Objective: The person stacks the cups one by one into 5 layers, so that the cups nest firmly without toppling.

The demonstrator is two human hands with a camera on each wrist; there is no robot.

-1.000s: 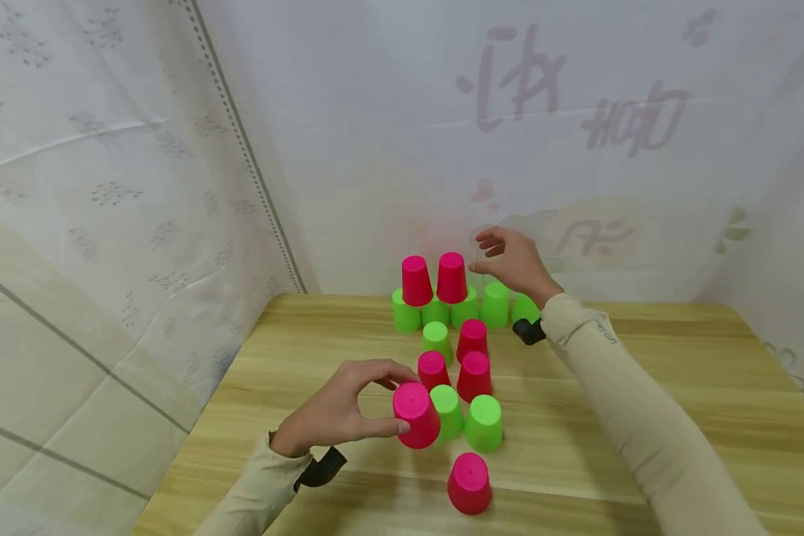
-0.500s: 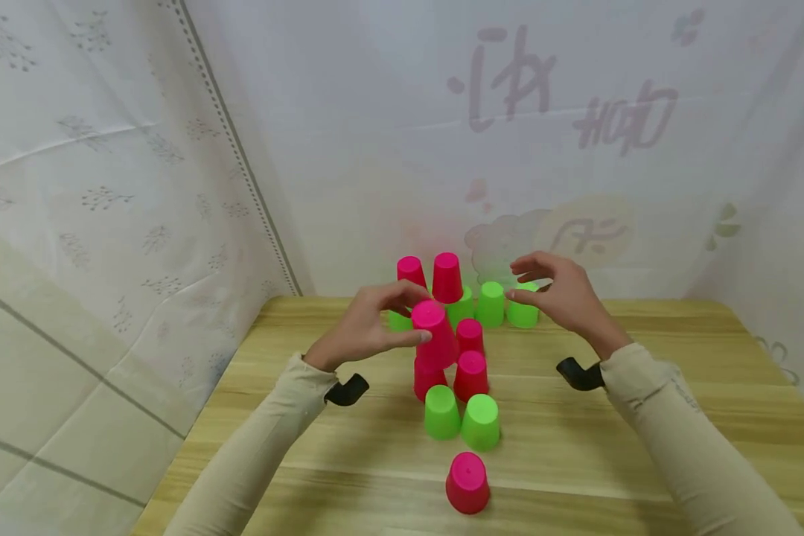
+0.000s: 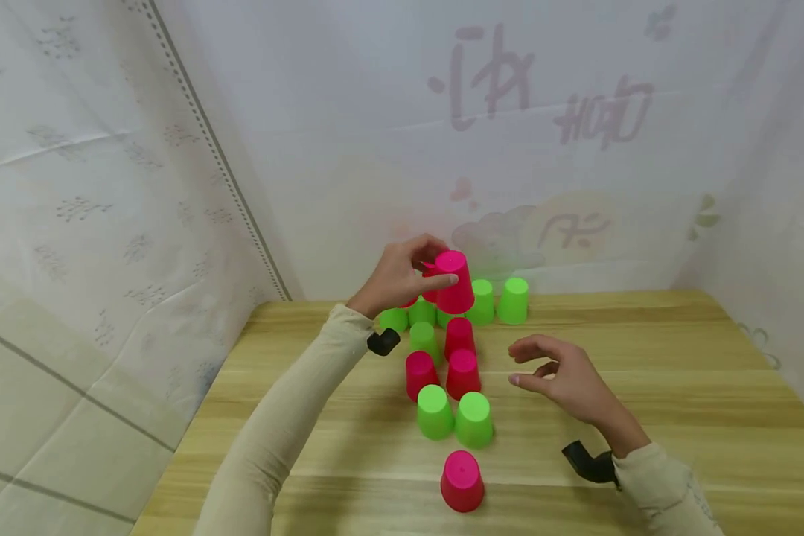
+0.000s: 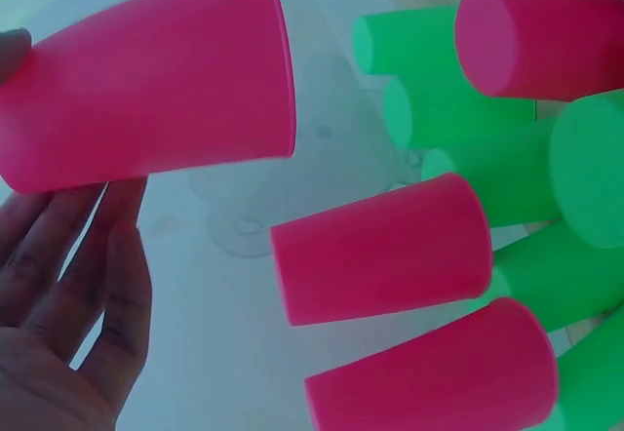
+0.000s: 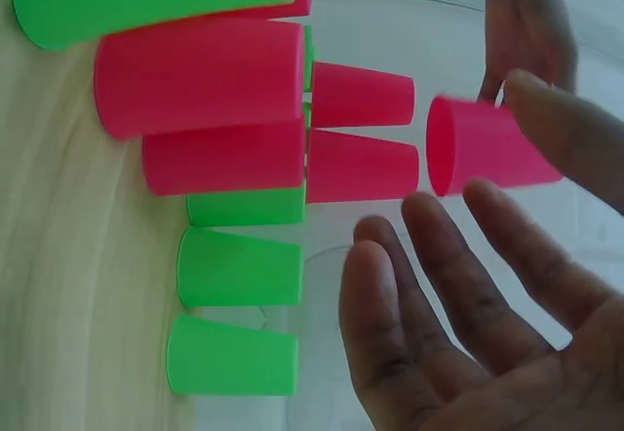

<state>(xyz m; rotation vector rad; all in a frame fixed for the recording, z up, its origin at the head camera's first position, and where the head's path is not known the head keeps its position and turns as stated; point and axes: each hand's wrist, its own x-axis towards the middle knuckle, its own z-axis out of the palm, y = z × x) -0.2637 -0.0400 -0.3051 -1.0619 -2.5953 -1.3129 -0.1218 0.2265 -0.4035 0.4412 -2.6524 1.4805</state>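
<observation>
My left hand (image 3: 402, 277) pinches an upside-down pink cup (image 3: 455, 284) between thumb and fingers, holding it up over the back row of green cups (image 3: 513, 301). In the left wrist view, two more pink cups (image 4: 385, 253) stand upside down on that row, beside and lower than the held cup (image 4: 161, 80). The head view shows them mostly hidden behind my left hand. To the right of the cups, my right hand (image 3: 572, 383) hovers over the table with fingers loosely bent and nothing in them.
Nearer on the wooden table (image 3: 576, 491) stand a green cup (image 3: 424, 341), several pink cups (image 3: 464, 374) and two green cups (image 3: 474, 419), all upside down. A lone pink cup (image 3: 462, 482) stands closest. A pale printed cloth (image 3: 348, 149) hangs behind.
My left hand has carried the pink cup up and away from me, from beside the front green cups to above the back row. My right hand has drawn back toward me from the back row.
</observation>
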